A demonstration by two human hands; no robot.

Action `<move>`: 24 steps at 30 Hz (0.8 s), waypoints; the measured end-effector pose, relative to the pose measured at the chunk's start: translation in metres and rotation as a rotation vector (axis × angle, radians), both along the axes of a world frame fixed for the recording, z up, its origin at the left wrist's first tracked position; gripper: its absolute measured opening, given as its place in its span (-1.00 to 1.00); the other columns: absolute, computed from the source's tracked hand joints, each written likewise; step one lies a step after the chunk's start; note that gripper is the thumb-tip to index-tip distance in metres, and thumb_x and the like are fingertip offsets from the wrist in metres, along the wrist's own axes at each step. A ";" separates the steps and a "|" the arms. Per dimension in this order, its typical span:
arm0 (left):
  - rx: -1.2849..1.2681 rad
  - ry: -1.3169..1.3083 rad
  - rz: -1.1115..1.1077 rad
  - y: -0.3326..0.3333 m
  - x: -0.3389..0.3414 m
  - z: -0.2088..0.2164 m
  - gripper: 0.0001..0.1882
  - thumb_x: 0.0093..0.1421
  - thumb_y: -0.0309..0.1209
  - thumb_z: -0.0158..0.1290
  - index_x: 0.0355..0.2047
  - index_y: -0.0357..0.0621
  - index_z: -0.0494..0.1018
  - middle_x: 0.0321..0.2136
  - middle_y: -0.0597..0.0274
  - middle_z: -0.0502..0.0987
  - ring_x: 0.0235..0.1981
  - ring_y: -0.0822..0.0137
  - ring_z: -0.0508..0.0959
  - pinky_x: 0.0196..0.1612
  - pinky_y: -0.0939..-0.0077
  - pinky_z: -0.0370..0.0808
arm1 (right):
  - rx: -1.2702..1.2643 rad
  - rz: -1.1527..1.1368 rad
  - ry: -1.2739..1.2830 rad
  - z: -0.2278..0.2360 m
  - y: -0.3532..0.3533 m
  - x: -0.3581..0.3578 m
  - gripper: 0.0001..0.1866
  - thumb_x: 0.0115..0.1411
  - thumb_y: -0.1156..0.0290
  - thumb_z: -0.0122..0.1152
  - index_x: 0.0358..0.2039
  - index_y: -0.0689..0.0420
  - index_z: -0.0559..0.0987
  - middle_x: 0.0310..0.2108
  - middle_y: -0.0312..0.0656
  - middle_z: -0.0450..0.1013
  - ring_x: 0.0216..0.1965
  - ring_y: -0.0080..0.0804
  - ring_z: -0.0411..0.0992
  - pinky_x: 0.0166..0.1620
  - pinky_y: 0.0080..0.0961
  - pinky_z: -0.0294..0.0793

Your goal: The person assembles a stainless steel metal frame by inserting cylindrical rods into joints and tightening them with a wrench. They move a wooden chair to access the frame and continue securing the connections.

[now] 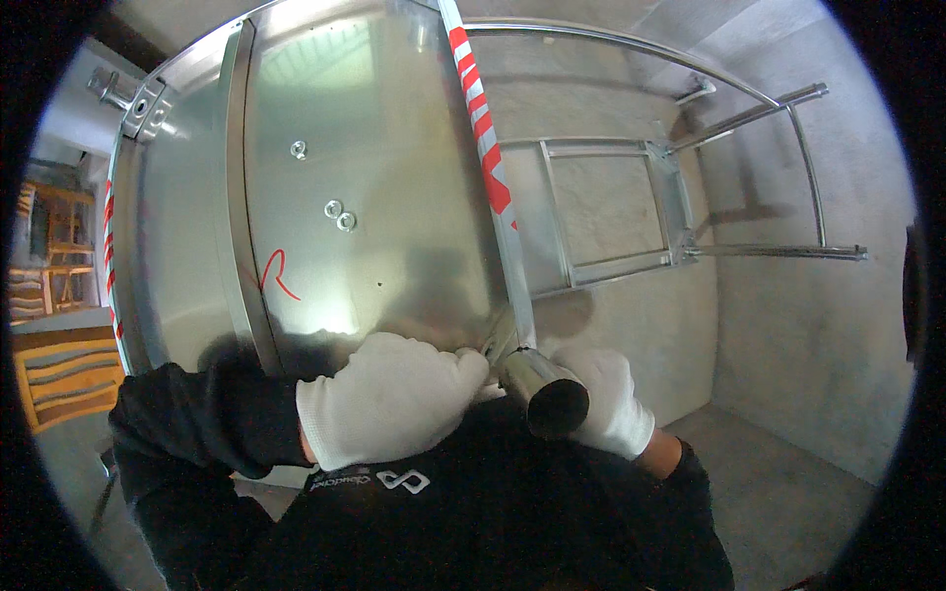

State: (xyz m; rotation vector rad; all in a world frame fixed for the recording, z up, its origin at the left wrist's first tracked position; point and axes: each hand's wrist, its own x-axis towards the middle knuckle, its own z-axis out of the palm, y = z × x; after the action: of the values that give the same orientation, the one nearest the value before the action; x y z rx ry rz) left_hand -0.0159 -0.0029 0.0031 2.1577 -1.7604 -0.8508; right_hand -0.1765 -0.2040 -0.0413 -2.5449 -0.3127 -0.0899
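Observation:
A short, wide metal tube [537, 376] sticks out at the near right corner of a large stainless-steel panel [394, 128], its dark open end facing me. My left hand [394, 399], in a white knit glove, is closed with the fingertips at the left side of the tube's base. What those fingers pinch, if anything, is hidden. Gloved in white too, my right hand [606, 399] wraps the tube's right side; its fingertips are out of sight behind the metal. Red-and-white striped tape [483, 128] runs along the panel's right edge towards the tube.
Three small metal rings, one a ring [299, 149], lie on the panel left of a red hand-drawn mark [281, 276]. A steel crossbar [236, 177] spans it. At the far left corner is a metal fitting [143, 106]. A tubular frame [650, 217] stands right; wooden chairs [69, 379] left.

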 end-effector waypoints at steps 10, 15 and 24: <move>-0.182 0.080 0.058 -0.005 0.009 -0.008 -0.66 0.10 -0.12 0.18 -0.38 -0.10 0.38 -0.65 0.17 0.48 -0.58 0.09 0.55 -0.54 0.24 0.45 | 0.067 -0.024 0.052 -0.010 -0.004 0.006 -0.70 -0.18 0.41 0.32 -0.37 0.12 0.48 -0.47 -0.14 0.35 -0.50 -0.10 0.41 -0.49 -0.23 0.40; -0.380 0.038 0.006 -0.015 0.019 0.020 -0.41 -0.04 -0.10 0.27 -0.04 -0.10 0.41 -0.54 0.09 0.44 -0.49 0.03 0.52 -0.52 0.20 0.42 | 0.158 -0.118 -0.083 -0.008 -0.001 0.000 -0.72 -0.10 0.37 0.35 -0.33 0.07 0.51 -0.44 -0.14 0.38 -0.46 -0.08 0.44 -0.45 -0.23 0.42; -0.468 0.026 -0.492 -0.074 0.036 0.031 -0.39 -0.12 0.04 0.29 -0.12 0.01 0.44 -0.54 0.21 0.42 -0.53 0.12 0.50 -0.57 0.25 0.39 | 0.251 -0.180 -0.086 -0.011 0.008 0.000 -0.71 0.06 0.31 0.33 -0.20 0.03 0.53 -0.32 -0.11 0.49 -0.34 -0.02 0.50 -0.36 -0.20 0.47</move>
State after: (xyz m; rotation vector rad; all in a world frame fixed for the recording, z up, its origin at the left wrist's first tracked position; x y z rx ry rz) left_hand 0.0205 -0.0769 0.0345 1.4396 -2.2438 -0.4800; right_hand -0.1763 -0.1960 -0.0525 -2.3177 -0.0973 -0.2895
